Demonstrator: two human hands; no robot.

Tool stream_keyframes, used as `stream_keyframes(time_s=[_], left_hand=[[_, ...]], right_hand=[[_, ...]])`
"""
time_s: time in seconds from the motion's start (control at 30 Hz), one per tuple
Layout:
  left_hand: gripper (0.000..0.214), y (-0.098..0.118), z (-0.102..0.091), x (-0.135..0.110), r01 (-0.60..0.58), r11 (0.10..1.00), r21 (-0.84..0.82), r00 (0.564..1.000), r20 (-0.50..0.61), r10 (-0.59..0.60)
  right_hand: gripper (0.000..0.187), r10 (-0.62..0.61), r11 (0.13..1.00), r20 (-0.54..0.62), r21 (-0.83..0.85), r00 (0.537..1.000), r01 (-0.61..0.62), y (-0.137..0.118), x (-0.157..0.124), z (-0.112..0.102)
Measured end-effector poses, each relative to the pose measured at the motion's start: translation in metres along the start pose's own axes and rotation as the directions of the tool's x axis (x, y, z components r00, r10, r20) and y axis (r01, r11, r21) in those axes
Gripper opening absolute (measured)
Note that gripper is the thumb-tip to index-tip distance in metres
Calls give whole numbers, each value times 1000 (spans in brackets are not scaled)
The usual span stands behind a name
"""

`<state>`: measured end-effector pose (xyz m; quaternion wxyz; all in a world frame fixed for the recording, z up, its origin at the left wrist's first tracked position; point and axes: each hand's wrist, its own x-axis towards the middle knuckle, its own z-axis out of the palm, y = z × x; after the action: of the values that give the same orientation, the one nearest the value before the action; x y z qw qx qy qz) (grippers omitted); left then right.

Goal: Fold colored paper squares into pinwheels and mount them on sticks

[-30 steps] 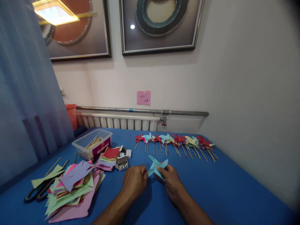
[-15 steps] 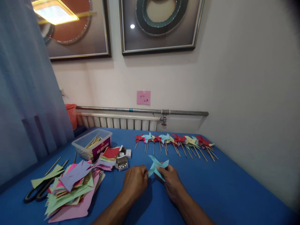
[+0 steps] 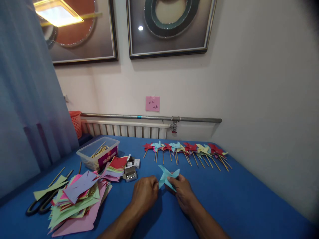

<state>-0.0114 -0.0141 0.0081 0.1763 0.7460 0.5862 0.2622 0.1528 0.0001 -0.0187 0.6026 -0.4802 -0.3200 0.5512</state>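
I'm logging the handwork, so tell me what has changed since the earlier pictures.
Very little: the left hand, right hand and light-blue pinwheel have edged slightly right. Nothing was visibly taken hold of or let go; the right hand keeps pinching the pinwheel. The pinwheel row, paper stack and plastic tub stayed put.

A furnished indoor room, home or office impossible to tell, with handicraft laid out: framed pictures [image 3: 171,44] at eleven and twelve o'clock, radiator [image 3: 124,129] at eleven, curtain [image 3: 22,86] at ten, paper pinwheels [image 3: 190,147] toward one on the worktop [image 3: 249,207].
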Motion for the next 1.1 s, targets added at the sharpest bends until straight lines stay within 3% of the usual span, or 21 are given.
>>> stream_keyframes(time_s=[0.3, 0.43, 0.7, 0.9, 1.1], left_hand=[[17, -10, 7, 6, 32, 954, -299, 992, 123, 6], [13, -13, 9, 8, 130, 897, -424, 971, 235, -30], [11, -14, 10, 10, 206, 820, -534, 955, 292, -51], [12, -15, 8, 17, 283, 718, -636, 951, 284, -123], [23, -14, 11, 19, 303, 582, -754, 953, 238, -188]], right_hand=[[24, -93, 983, 42, -158, 995, 99, -3, 7, -9], [21, -64, 974, 83, -213, 995, 80, -7, 7, -12], [22, -13, 981, 197, -187, 980, 51, -11, 6, -17], [35, 41, 996, 101, -82, 994, -33, -22, 0, -13], [40, -35, 999, -54, 32, 998, 37, -19, -1, -8]])
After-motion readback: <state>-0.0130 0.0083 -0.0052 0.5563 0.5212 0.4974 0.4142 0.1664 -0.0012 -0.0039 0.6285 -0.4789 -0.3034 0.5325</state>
